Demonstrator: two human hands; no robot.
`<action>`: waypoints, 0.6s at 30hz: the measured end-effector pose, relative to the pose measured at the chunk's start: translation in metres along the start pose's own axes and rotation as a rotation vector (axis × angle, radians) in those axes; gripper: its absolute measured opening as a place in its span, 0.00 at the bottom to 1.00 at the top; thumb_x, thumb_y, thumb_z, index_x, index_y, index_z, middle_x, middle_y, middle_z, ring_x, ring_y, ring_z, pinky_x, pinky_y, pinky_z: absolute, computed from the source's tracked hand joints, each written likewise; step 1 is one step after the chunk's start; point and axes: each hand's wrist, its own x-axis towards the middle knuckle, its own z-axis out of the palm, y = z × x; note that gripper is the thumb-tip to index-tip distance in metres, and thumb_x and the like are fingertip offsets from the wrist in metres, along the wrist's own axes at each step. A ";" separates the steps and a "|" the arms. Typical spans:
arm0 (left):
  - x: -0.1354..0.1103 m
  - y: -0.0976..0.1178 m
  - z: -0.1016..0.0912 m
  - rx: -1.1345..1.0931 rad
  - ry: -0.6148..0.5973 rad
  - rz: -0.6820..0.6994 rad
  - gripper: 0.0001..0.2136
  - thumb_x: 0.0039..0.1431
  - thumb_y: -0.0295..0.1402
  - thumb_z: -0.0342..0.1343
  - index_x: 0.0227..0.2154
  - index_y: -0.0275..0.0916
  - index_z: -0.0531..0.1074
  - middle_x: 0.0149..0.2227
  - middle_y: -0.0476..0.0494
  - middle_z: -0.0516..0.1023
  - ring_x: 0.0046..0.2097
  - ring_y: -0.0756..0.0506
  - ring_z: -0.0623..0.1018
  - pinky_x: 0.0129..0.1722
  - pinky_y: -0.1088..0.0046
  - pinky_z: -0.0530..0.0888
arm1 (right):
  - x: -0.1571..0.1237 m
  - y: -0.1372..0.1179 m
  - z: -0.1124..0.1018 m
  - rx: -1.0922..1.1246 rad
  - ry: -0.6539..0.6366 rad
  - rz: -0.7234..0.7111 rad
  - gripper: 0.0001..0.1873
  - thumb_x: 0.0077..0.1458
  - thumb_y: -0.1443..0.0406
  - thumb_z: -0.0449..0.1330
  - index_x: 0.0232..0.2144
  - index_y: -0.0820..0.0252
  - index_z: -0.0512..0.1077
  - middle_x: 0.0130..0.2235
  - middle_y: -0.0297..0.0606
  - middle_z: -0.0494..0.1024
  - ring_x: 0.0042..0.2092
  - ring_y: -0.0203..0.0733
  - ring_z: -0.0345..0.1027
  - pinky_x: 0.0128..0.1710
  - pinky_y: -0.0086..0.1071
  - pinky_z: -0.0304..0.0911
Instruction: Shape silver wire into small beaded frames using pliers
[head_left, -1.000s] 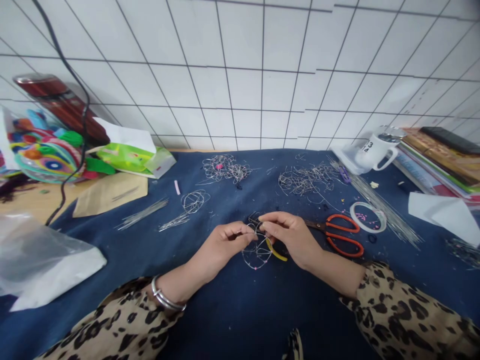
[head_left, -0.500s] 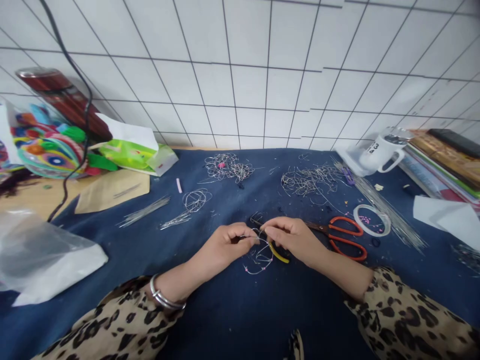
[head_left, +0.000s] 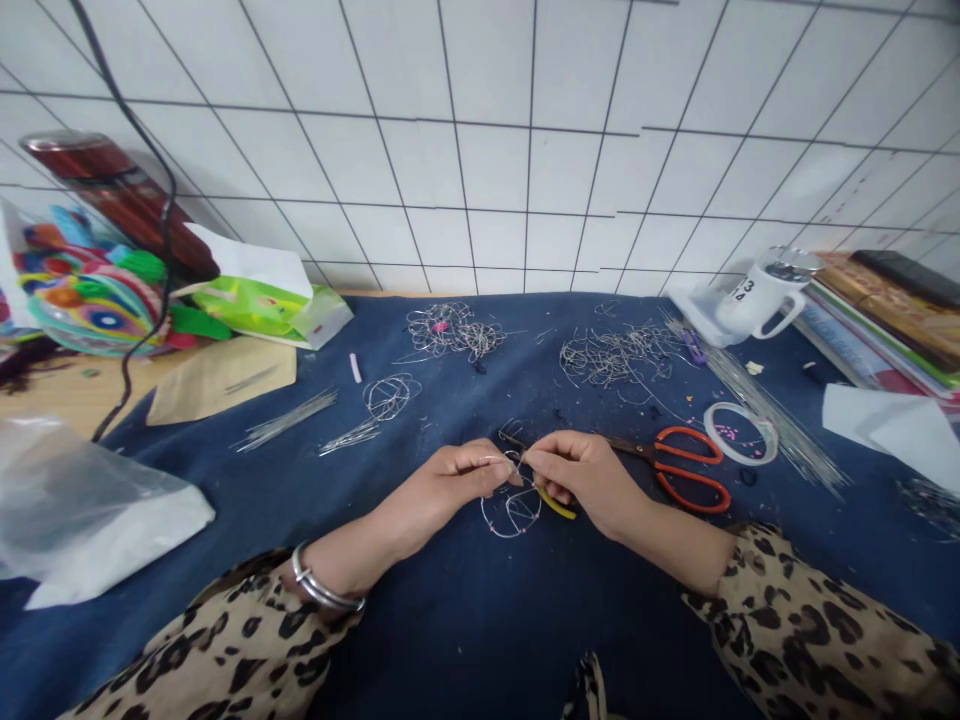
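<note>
Pinching rounded, beaded wire loops above blue cloth: left hand, right hand.

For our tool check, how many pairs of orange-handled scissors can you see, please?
1: the orange-handled metal scissors, on the navy cloth beside the right hand, which partly hides them.

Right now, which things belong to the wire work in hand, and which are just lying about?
Likely the job's: beaded wire piece, in left hand and right hand; straight wires; pink beads; scissors.
Probably just lying about: white mug; red flask; books; green packet.
</note>
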 end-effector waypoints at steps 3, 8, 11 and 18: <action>0.000 0.002 0.000 0.001 -0.006 0.035 0.11 0.59 0.38 0.50 0.32 0.37 0.75 0.36 0.44 0.71 0.38 0.48 0.69 0.39 0.72 0.66 | 0.000 0.001 0.001 0.061 0.015 0.015 0.12 0.49 0.57 0.60 0.28 0.63 0.71 0.23 0.31 0.70 0.21 0.28 0.58 0.19 0.23 0.52; 0.000 0.004 -0.001 0.010 -0.058 0.053 0.11 0.60 0.37 0.49 0.35 0.36 0.73 0.37 0.44 0.72 0.41 0.46 0.70 0.43 0.70 0.65 | 0.000 0.001 0.002 0.109 0.040 0.017 0.12 0.49 0.58 0.61 0.27 0.63 0.70 0.22 0.31 0.70 0.20 0.28 0.58 0.18 0.23 0.51; 0.000 0.006 -0.001 0.025 -0.077 0.049 0.11 0.61 0.37 0.48 0.35 0.36 0.72 0.35 0.44 0.73 0.39 0.47 0.70 0.42 0.70 0.66 | 0.000 0.000 0.002 0.115 0.048 0.025 0.11 0.49 0.59 0.61 0.27 0.63 0.70 0.22 0.31 0.71 0.21 0.28 0.58 0.19 0.23 0.52; -0.001 0.008 -0.004 0.209 -0.087 0.095 0.14 0.62 0.37 0.45 0.32 0.35 0.73 0.32 0.45 0.72 0.35 0.49 0.70 0.38 0.71 0.67 | -0.002 0.002 0.004 0.092 0.045 0.022 0.11 0.48 0.58 0.61 0.26 0.62 0.71 0.23 0.31 0.71 0.21 0.28 0.59 0.20 0.23 0.53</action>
